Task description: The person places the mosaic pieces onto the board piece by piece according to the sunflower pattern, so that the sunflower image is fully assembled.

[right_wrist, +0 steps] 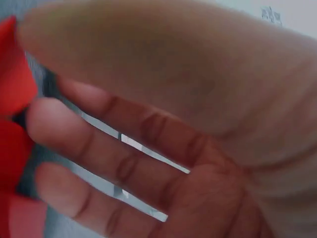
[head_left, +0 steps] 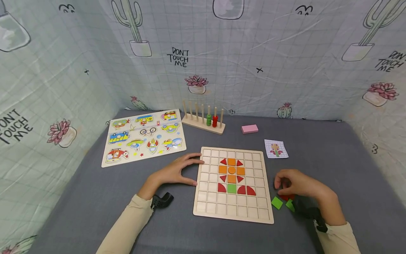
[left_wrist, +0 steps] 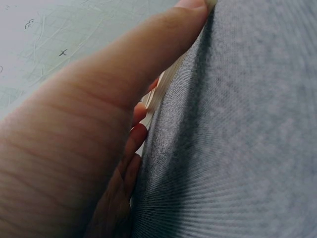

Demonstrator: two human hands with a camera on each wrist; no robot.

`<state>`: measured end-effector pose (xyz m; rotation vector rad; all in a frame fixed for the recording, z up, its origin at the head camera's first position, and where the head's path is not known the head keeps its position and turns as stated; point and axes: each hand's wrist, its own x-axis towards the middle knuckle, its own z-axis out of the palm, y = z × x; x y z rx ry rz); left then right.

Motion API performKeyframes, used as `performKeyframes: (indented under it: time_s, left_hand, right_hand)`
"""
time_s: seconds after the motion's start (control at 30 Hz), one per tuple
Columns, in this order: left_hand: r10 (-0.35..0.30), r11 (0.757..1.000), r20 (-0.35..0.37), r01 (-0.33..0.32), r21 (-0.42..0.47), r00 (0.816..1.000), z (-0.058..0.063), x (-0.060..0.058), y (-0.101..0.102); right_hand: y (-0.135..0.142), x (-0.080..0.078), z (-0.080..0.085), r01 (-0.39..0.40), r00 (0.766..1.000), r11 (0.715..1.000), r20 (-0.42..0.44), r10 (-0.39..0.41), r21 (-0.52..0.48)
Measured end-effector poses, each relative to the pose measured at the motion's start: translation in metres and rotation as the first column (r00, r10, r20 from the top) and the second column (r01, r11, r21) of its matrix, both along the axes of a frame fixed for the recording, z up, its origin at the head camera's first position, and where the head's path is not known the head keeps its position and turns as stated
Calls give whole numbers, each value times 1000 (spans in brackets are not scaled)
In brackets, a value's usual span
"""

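Observation:
My left hand (head_left: 177, 171) rests at the left edge of a wooden grid board (head_left: 206, 208), fingertips and thumb against the rim. In the left wrist view the thumb hides most of the board's edge (left_wrist: 166, 82). On the grid lie orange squares, an orange circle (head_left: 232, 170), small red triangles, a green square (head_left: 232, 188) and red quarter-circles (head_left: 251, 191). Right of the board, my right hand (head_left: 296, 181) hovers low with loosely bent fingers over red pieces (right_wrist: 12, 74). Its thumb tip is close to one; contact is unclear. A loose green square (head_left: 277, 203) and another green piece (head_left: 290, 205) lie below.
A printed picture card (head_left: 276, 148) lies beyond the right hand. Behind the board are a pink block (head_left: 249, 129) and a peg stand (head_left: 198, 124) with green and red beads. A vehicle puzzle board (head_left: 142, 135) lies at the back left. Patterned cloth walls surround the grey table.

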<state>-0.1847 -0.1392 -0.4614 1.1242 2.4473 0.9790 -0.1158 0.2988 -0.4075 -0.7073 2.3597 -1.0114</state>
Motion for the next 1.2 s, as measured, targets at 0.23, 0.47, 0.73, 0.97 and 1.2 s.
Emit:
performKeyframes:
  time_s: [0.23,0.47,0.73,0.97,1.2]
  left_hand:
    - [5,1000,15,-5,-7,1000,1,0,0]
    - [2,1000,19,-2,1,1000,2,0,0]
    - [5,1000,14,-5,-11,1000,2,0,0]
    - [10,1000,28,-10,-12,1000,2,0,0]
    - [13,1000,33,-13,-16,999,2,0,0]
  right_hand:
    - [9,1,1,-21,997,999,79,23,-29]
    - [9,-2,-3,28,999,1000,14,-28,2]
    - [5,-2,-7,112,990,992,-92,-107,53]
    - [4,-3,-11,101,991,994,-98,-96,52]
    - [2,-4,-13,52,983,998,-178,-44,42]
